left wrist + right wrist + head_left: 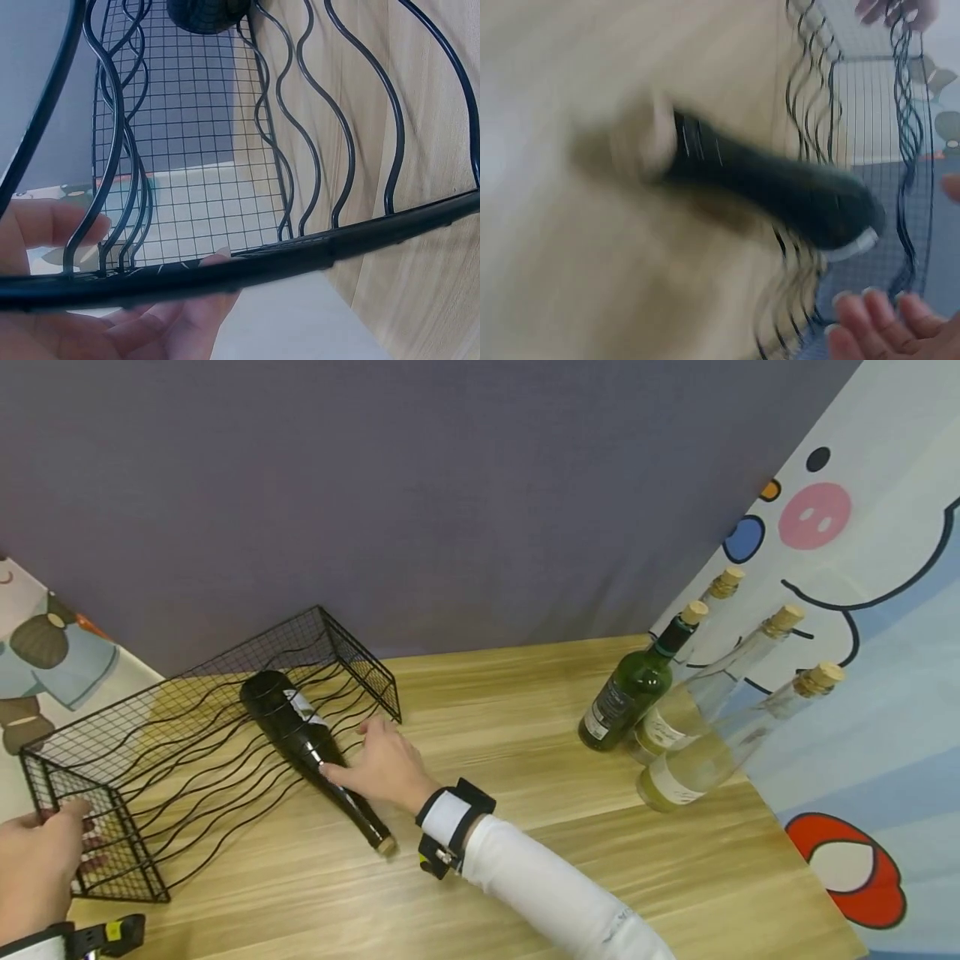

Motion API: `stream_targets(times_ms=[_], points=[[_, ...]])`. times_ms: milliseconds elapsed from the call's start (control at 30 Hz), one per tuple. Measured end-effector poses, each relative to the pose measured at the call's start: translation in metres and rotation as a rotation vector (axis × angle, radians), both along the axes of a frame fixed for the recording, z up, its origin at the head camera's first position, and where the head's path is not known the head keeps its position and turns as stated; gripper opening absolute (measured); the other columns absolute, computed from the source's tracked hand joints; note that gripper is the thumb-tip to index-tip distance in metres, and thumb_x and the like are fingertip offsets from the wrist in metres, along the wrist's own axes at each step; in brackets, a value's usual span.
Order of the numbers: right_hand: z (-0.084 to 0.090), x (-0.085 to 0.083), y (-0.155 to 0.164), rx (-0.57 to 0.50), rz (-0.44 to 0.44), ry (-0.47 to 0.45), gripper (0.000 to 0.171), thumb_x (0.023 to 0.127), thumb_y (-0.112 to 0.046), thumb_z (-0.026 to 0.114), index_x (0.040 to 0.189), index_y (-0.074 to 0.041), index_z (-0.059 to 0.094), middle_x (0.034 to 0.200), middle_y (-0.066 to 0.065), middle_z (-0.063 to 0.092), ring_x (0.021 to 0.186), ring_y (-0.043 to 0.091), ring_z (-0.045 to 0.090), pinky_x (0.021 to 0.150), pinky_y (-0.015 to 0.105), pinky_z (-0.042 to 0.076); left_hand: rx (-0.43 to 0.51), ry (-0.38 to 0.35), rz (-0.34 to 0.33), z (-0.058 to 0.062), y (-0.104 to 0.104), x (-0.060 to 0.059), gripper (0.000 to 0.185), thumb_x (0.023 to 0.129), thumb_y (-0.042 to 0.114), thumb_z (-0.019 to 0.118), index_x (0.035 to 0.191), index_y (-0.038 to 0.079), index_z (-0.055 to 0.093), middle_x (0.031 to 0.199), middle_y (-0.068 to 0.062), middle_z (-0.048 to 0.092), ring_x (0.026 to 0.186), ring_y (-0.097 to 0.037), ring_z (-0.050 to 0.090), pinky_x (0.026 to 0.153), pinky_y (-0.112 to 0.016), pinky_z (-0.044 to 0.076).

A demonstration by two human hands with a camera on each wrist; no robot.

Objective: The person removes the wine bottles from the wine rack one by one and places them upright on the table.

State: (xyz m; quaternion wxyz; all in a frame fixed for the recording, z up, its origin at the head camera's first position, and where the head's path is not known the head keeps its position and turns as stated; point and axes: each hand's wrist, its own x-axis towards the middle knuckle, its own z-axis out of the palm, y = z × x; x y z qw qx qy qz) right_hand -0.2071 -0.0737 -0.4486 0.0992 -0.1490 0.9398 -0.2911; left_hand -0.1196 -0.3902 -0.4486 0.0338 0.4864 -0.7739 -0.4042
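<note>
A wooden table [525,710] carries a black wire rack [180,752] at its left end. A dark bottle [307,743] lies in the rack, its neck poking out past the rack's front edge. Right of the rack, well apart, stand four corked bottles [660,718]. The left hand [37,860] grips the rack's near corner, fingers curled round the rim. The right hand [382,764] rests beside the rack with fingers spread, thumb touching the bottle's neck
</note>
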Motion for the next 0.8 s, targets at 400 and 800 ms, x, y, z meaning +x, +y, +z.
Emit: stream_targets(times_ms=[400, 800], points=[[-0.047, 0.040, -0.013, 0.043, 0.056, -0.063, 0.072, 0.085, -0.052, 0.070, 0.133, -0.002, 0.051, 0.114, 0.010, 0.066, 0.099, 0.018, 0.065, 0.088, 0.027, 0.054, -0.006, -0.037, -0.021, -0.001, -0.003, 0.002, 0.064, 0.101, 0.029, 0.030, 0.148, -0.014, 0.022, 0.105, -0.033, 0.044, 0.047, -0.008, 0.042, 0.040, -0.030, 0.046], [-0.059, 0.041, -0.006, -0.129, 0.086, -0.111, 0.042, 0.097, -0.016, 0.059, 0.133, 0.004, 0.049, 0.115, 0.017, 0.066, 0.103, 0.023, 0.067, 0.082, 0.030, 0.057, 0.006, -0.032, -0.015, 0.000, -0.002, 0.001, 0.065, 0.102, 0.031, 0.029, 0.150, -0.012, 0.020, 0.107, -0.033, 0.045, 0.051, -0.008, 0.041, 0.040, -0.029, 0.046]])
